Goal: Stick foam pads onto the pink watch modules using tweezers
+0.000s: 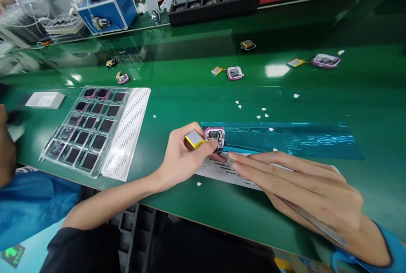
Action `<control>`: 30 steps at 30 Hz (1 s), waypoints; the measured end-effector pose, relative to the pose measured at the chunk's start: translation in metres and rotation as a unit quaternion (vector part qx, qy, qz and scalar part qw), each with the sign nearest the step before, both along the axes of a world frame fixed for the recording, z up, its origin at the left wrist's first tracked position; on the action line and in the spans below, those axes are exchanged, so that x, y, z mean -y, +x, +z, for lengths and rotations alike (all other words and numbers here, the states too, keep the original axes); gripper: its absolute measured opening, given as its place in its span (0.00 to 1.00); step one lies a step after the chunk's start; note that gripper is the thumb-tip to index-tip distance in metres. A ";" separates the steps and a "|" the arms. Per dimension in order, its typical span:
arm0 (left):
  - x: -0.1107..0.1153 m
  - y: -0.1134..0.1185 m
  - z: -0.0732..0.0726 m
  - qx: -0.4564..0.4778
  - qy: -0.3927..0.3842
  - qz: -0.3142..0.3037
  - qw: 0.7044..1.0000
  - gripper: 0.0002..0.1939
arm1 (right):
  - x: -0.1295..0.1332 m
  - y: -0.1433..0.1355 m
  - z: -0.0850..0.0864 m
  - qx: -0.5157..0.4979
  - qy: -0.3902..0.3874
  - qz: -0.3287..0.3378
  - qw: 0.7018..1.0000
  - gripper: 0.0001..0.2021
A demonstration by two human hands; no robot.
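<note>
My left hand (179, 158) is closed around a small purple-rimmed watch case (221, 136), its inside facing up with circuit parts showing. The thumb presses on its near edge. Beside the case, against the same fingers, sits a flat silver battery (194, 139) with a yellow edge. My right hand (314, 188) grips metal tweezers (312, 221) along their length. Their tips reach the lower edge of the case, near my left thumb; whether they pinch anything is too small to tell. Below both hands lies a printed white sheet (222, 171), partly covered.
Blue film (292, 137) lies behind my right hand. At left are a clear tray (95, 171) of dark-screened pieces, a label sheet (127, 137) and a white box (45, 100). Opened watch cases (235, 73) with batteries lie farther back. A person's arm (6, 150) shows at left.
</note>
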State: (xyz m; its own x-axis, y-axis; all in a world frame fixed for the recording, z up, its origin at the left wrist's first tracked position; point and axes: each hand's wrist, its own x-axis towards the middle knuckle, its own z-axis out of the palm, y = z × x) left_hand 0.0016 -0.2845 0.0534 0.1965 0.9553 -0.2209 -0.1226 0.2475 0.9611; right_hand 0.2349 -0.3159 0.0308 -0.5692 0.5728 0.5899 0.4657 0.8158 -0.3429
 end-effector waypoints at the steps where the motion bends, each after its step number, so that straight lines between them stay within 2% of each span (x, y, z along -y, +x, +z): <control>1: 0.000 0.000 0.000 -0.003 -0.001 0.001 1.000 0.19 | 0.000 0.000 0.001 0.002 -0.003 -0.005 1.000 0.34; 9: 0.002 0.002 0.001 -0.002 -0.006 0.003 1.000 0.21 | 0.007 0.003 0.012 0.037 -0.021 -0.007 0.999 0.37; 12: 0.003 0.002 0.000 0.006 -0.010 0.006 1.000 0.21 | 0.009 0.002 0.010 0.058 -0.017 -0.017 0.998 0.36; 17: 0.003 0.002 -0.001 0.003 -0.003 0.013 1.000 0.19 | 0.010 -0.002 0.004 0.072 0.039 -0.002 0.997 0.32; 19: 0.003 0.002 0.000 0.001 -0.007 0.011 1.000 0.19 | 0.010 -0.003 0.001 0.055 0.044 -0.021 0.997 0.30; 30: 0.005 0.003 -0.002 -0.032 0.020 0.009 0.999 0.18 | 0.010 -0.001 -0.003 0.060 0.054 -0.010 0.997 0.29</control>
